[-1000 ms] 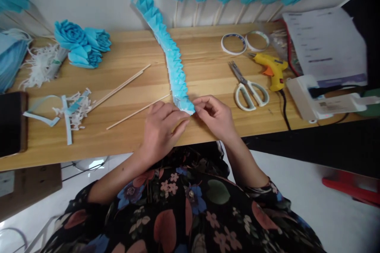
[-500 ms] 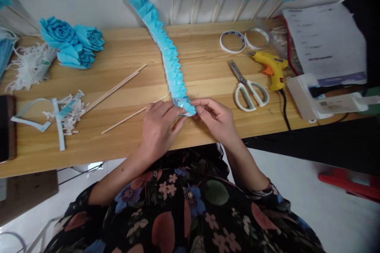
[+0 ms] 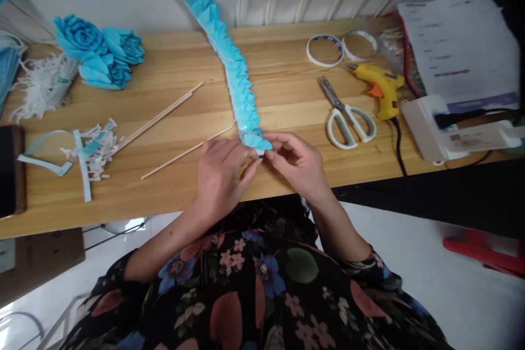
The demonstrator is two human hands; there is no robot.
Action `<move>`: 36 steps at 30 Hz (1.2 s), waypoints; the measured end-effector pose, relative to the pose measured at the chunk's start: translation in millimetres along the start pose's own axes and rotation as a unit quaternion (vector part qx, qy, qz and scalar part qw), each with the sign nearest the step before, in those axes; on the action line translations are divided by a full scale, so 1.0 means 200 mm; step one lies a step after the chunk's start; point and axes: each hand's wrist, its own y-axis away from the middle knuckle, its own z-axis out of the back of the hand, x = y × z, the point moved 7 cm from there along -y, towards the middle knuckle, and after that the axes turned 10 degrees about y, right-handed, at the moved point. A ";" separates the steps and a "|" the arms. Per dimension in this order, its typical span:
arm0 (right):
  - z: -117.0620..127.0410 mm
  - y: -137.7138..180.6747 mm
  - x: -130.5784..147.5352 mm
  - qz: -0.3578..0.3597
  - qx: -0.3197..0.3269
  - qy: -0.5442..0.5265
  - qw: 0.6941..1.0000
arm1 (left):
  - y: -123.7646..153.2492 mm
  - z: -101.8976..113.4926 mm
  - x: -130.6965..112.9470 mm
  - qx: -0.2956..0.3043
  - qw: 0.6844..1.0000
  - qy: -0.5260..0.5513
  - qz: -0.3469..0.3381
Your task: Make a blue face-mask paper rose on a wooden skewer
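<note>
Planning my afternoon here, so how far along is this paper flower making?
Done: rolled blue flowers lie at far left, and the pleated blue strip is folded along its length. In hand: left hand and right hand pinch its near end. Left, likely: rolling it; bare sticks lie unused.

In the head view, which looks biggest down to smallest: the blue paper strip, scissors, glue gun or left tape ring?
1. Paper strip, longest by far.
2. Scissors and glue gun: about alike, no ranking.
3. Left tape ring, smallest.
</note>
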 end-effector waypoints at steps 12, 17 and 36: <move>0.01 0.01 0.00 0.031 -0.004 0.018 0.999 | 0.00 -0.04 0.00 -0.001 1.000 -0.020 0.020; 0.02 0.02 0.01 0.038 -0.013 0.041 0.998 | -0.01 -0.05 0.00 0.006 0.999 -0.031 0.021; 0.01 0.02 0.03 0.042 -0.024 0.103 0.994 | -0.01 -0.07 -0.01 0.010 0.998 -0.061 0.028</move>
